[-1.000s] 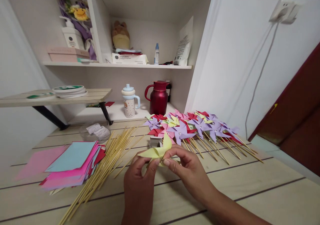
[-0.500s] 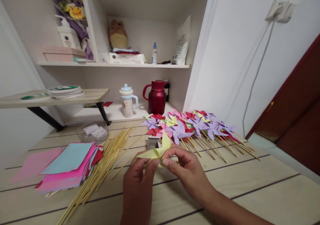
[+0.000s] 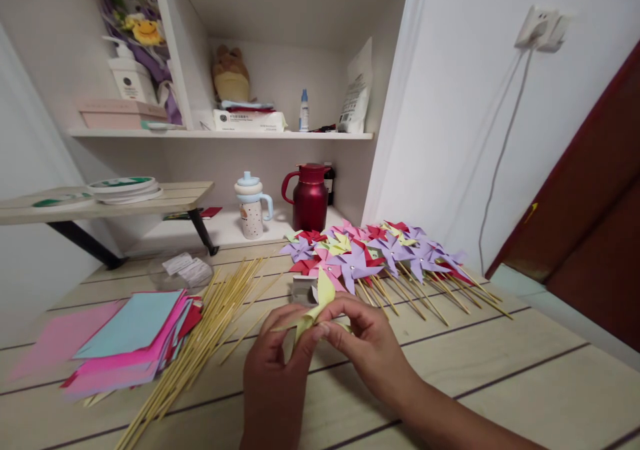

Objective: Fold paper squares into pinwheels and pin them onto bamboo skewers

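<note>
Both my hands pinch a pale yellow folded paper pinwheel (image 3: 320, 300) just above the wooden table (image 3: 500, 383). My left hand (image 3: 273, 370) grips it from below and the left. My right hand (image 3: 367, 347) holds its centre with thumb and fingertips from the right. One yellow blade points up; the others are partly hidden by my fingers. Beyond my hands lies a heap of finished pinwheels on sticks (image 3: 380, 257) in purple, red, pink and yellow.
A bundle of bamboo sticks (image 3: 205, 337) lies left of my hands, beside a stack of coloured paper sheets (image 3: 127, 337). A small white box (image 3: 303, 289) sits just behind the pinwheel. A red jug (image 3: 309, 197) and a spouted cup (image 3: 250, 205) stand at the back.
The yellow pinwheel has been turned and folded in closer between my fingers, its left blade now lower. The view has shifted slightly to the right.
</note>
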A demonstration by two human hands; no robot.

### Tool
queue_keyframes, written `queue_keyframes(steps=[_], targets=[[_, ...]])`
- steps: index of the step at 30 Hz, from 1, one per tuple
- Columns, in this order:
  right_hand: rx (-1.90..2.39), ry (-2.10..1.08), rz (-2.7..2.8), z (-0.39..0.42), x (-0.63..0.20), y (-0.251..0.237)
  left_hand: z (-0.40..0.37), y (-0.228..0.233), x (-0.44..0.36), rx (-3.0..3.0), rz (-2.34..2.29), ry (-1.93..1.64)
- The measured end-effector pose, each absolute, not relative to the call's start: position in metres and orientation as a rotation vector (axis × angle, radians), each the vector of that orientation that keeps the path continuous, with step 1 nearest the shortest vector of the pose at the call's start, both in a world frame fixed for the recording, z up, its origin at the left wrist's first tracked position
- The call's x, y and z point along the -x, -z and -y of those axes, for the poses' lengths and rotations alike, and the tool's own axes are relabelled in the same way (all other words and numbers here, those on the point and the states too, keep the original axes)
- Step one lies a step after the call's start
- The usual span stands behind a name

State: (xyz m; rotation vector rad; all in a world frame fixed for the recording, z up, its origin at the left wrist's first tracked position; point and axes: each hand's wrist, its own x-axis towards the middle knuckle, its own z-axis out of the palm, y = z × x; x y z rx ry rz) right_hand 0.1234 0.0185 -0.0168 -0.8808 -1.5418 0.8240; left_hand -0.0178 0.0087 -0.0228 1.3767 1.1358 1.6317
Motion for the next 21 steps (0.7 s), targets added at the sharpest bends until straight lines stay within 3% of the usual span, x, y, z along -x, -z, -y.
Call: queue_keyframes(steps=[21], targets=[[0.904,-0.617,1.503,-0.0184,-0.1137,0.0234,-0.0119,0.0309,0.0217,-1.466,-1.088,-1.691]])
